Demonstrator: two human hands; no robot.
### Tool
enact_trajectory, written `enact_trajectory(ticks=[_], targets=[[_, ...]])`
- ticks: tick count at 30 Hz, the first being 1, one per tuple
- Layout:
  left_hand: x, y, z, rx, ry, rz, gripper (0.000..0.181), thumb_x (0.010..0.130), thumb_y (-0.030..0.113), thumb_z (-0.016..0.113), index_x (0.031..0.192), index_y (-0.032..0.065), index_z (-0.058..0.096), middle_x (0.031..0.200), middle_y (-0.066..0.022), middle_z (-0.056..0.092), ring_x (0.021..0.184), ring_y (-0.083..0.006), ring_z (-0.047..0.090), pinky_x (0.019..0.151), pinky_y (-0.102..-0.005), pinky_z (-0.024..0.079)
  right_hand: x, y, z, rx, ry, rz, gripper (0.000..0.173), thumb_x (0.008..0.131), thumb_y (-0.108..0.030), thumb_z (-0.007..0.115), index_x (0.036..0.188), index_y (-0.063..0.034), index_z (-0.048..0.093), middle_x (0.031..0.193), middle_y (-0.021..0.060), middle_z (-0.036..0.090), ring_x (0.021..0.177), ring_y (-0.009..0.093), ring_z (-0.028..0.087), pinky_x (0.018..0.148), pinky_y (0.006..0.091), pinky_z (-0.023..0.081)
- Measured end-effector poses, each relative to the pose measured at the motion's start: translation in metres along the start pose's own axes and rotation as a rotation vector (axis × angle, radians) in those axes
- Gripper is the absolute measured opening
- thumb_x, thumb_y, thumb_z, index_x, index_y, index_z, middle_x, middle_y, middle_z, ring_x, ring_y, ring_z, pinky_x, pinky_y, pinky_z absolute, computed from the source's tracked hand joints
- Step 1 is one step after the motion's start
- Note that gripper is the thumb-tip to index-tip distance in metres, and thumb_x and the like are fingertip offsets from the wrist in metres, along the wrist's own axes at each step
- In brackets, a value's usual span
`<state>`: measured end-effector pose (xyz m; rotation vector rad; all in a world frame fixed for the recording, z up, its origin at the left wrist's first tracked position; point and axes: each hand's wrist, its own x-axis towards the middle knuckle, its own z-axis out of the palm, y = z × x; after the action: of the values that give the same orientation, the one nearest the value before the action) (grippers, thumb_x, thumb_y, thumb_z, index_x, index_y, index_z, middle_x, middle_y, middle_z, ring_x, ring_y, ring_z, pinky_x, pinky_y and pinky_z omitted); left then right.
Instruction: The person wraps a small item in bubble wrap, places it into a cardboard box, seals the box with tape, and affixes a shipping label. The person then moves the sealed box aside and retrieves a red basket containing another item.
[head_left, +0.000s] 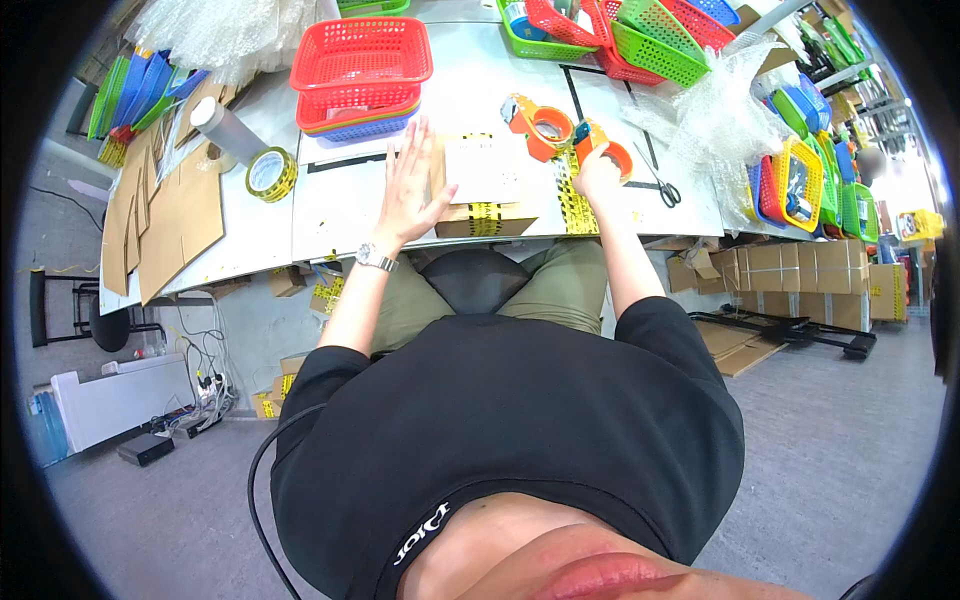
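A cardboard box with a white label on top and yellow-black tape across it stands at the table's front edge. My left hand lies flat against the box's left side, its fingers extended. My right hand grips an orange tape dispenser to the right of the box. A strip of yellow-black printed tape hangs below and left of that hand, near the table edge. Another orange tape dispenser rests just behind the box's right side. Black-handled scissors lie to the right of my right hand.
Stacked red baskets stand behind my left hand. To the left are a tape roll, a grey bottle and flat cardboard pieces. Bubble wrap and green and red baskets occupy the right and back.
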<state>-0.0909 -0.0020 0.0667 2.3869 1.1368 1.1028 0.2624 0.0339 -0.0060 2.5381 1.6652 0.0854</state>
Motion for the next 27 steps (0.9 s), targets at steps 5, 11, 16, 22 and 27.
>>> enact_trajectory(ticks=[5, 11, 16, 22, 27], targets=[[-0.01, 0.036, -0.001, -0.345, 0.228, -0.008, 0.062, 0.087, 0.021, 0.061, 0.141, 0.0009, 0.038, 0.147, -0.0176, 0.038, 0.14, -0.0342, 0.03, 0.114, -0.0438, 0.023, 0.008, 0.028, -0.002, 0.09, 0.093, -0.027, 0.095, 0.07, -0.041, 0.076, 0.142, 0.0008, 0.029, 0.105, 0.0207, 0.065, 0.099, 0.031, 0.065, 0.085, 0.044, 0.05], [-0.004, 0.075, -0.02, -0.628, 0.103, -0.141, 0.039, 0.095, 0.016, 0.053, 0.132, 0.0025, 0.048, 0.129, -0.0142, 0.057, 0.118, -0.0221, 0.054, 0.101, -0.0346, 0.039, -0.044, 0.081, -0.087, 1.06, 0.158, -0.18, 0.082, 0.064, -0.02, 0.08, 0.133, -0.0016, 0.04, 0.112, 0.0156, 0.063, 0.102, 0.024, 0.063, 0.088, 0.0374, 0.05], [0.042, 0.086, -0.02, -1.061, -0.188, -0.504, 0.049, 0.102, 0.038, 0.043, 0.13, -0.0013, 0.048, 0.12, -0.0151, 0.061, 0.104, -0.0199, 0.062, 0.088, -0.0305, 0.049, -0.117, 0.05, -0.144, 1.308, 0.238, -0.682, 0.071, 0.061, -0.011, 0.077, 0.125, -0.0026, 0.049, 0.114, 0.0098, 0.061, 0.105, 0.021, 0.06, 0.091, 0.0339, 0.048], [0.057, 0.117, -0.058, -1.143, -0.395, -0.398, 0.051, 0.099, 0.042, 0.047, 0.12, -0.0031, 0.06, 0.111, -0.0155, 0.066, 0.106, -0.0192, 0.063, 0.091, -0.0301, 0.049, -0.139, 0.041, -0.154, 1.061, 0.262, -0.892, 0.066, 0.057, -0.01, 0.073, 0.12, -0.0011, 0.053, 0.107, 0.0112, 0.06, 0.1, 0.022, 0.06, 0.088, 0.0327, 0.047], [0.045, 0.112, -0.041, -0.978, -0.243, -0.373, 0.033, 0.094, 0.026, 0.061, 0.11, -0.003, 0.065, 0.101, -0.011, 0.07, 0.094, -0.0124, 0.065, 0.084, -0.0263, 0.051, -0.15, 0.03, -0.166, 0.972, 0.259, -0.814, 0.061, 0.059, -0.006, 0.069, 0.117, -0.0003, 0.052, 0.103, 0.0114, 0.06, 0.096, 0.022, 0.06, 0.085, 0.0317, 0.047]])
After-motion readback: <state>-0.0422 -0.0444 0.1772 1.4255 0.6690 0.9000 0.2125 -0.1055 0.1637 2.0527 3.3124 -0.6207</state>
